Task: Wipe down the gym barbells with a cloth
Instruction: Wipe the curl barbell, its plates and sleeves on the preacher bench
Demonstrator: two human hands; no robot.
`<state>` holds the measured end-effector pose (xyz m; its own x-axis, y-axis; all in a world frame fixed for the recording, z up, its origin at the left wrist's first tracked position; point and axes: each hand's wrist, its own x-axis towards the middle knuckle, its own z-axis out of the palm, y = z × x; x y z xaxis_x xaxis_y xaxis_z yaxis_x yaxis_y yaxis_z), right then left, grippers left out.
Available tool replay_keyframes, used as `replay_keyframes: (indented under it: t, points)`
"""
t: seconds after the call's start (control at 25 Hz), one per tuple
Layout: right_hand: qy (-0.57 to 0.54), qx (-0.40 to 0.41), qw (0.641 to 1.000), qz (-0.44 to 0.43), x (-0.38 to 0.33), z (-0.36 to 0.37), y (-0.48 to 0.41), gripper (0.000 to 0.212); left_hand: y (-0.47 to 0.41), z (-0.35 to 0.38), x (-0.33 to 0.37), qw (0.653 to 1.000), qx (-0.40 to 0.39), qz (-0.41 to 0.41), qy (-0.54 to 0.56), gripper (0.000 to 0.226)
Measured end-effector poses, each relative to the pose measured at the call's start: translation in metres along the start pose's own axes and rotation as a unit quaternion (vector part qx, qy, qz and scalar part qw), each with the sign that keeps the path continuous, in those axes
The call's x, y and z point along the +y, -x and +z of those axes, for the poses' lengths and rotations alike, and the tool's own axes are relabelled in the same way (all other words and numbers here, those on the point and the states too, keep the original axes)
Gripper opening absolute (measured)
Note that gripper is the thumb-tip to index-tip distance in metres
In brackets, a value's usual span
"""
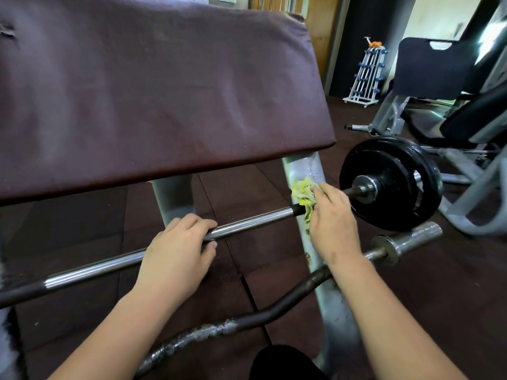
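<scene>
The right hand [333,223] has its fingers curled round a bunched yellow cloth [301,196] and presses it onto the straight barbell [252,222]. It does so just where the shaft passes the grey upright [307,167] of the bench frame. The left hand [178,250] grips the same shaft further along, fingers hooked over the top and thumb beneath, well apart from the right.

The bar's long axis runs from the lower left up to the right, away from the person on the right side. Just beyond the cloth sit the collar [366,189] and the black weight plate [406,204], so the right hand looks close to the end of the wipeable shaft on that side. The open run of chrome lies to the left, towards the left hand, and a stroke that way would probably meet that hand unless it shifts.

Nearer the person and lower, an EZ curl bar [277,311] lies roughly parallel, rusty and flaked, and the right forearm crosses above it. The maroon pad [164,91] overhangs the frame's far edge, and dark rubber floor [241,270] shows below both bars.
</scene>
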<state>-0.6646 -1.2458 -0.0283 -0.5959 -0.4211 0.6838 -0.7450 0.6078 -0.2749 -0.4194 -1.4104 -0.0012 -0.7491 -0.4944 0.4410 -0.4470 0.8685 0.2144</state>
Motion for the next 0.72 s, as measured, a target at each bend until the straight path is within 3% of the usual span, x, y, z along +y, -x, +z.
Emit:
replay_keyframes:
  t: [0.12, 0.28, 0.44, 0.56, 0.72]
  points:
    - [-0.062, 0.009, 0.997, -0.034, -0.038, 0.001, 0.019, 0.051, -0.001, 0.002, 0.000, 1.000, -0.004, -0.004, 0.007, 0.033]
    - [-0.078, -0.050, 0.989, -0.117, -0.043, -0.001, 0.025, 0.061, -0.003, 0.002, 0.000, 1.000, -0.008, -0.006, 0.012, 0.033]
    - [-0.041, -0.036, 0.996, -0.068, 0.001, -0.003, 0.008, 0.058, -0.003, 0.001, -0.001, 1.000, -0.010, -0.005, 0.013, 0.032]
    - [-0.046, -0.019, 0.999, -0.020, -0.007, 0.002, 0.013, 0.057, -0.003, 0.001, -0.001, 1.000, -0.008, -0.004, 0.016, 0.032]
    - [-0.115, -0.037, 0.987, -0.104, -0.067, 0.011, 0.040, 0.054, -0.002, 0.002, -0.001, 1.000, -0.003, -0.001, 0.014, 0.033]
